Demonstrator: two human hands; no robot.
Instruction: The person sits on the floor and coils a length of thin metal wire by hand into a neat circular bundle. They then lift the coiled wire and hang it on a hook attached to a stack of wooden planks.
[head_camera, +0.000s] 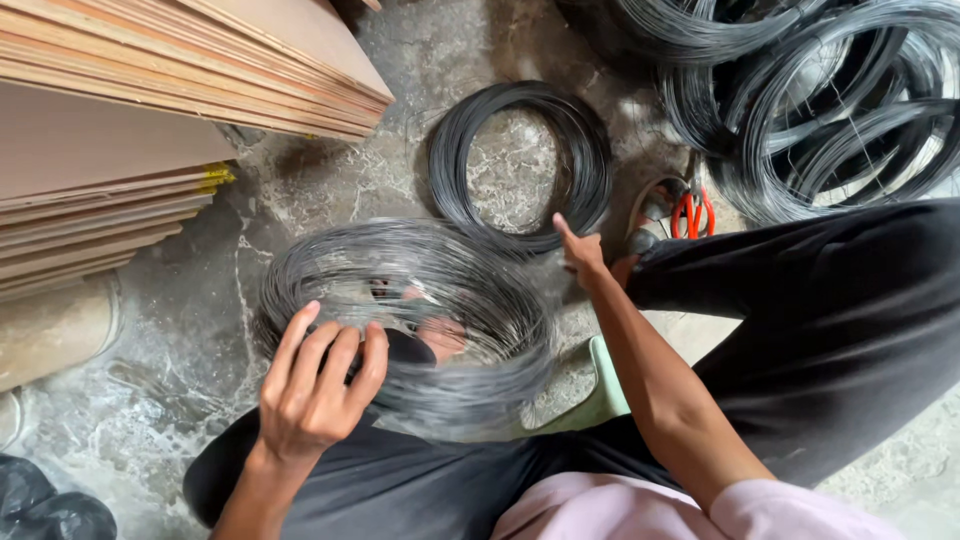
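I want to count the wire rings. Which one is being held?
The blurred wire coil nearest the person, gripped by the left hand. The flat coil and the piled coils lie untouched.
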